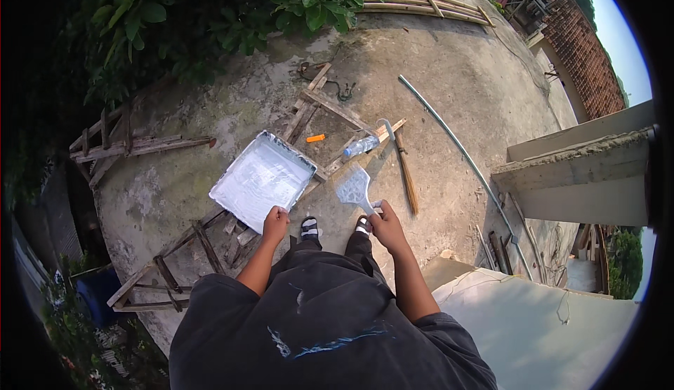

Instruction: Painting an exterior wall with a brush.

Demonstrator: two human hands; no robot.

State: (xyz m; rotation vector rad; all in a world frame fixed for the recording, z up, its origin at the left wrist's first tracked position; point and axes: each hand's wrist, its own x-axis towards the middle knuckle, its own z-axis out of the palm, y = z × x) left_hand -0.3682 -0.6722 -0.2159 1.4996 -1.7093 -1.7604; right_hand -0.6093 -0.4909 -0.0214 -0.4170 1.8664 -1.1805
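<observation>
The left hand (275,223) is curled tight around the near edge of a white, paint-coated tray (261,178), thumb over the rim, so the tray tilts out ahead of the knuckles. The right hand (385,223) is closed in a fist on the handle of a wide plastic scraper (353,186), whose pale translucent blade sticks up and slightly left of the fist, just beside the tray's right corner without touching it. Just beyond the blade a clear plastic bottle (361,146) lies on wooden battens (330,106), and left of it, past the tray's far corner, sits a small orange object (316,138). To the right of the right hand a wooden stick (407,176) lies on the concrete roof (449,81), with a long grey pipe (456,148) farther right. Below both hands the person's sandalled feet (309,228) show.
</observation>
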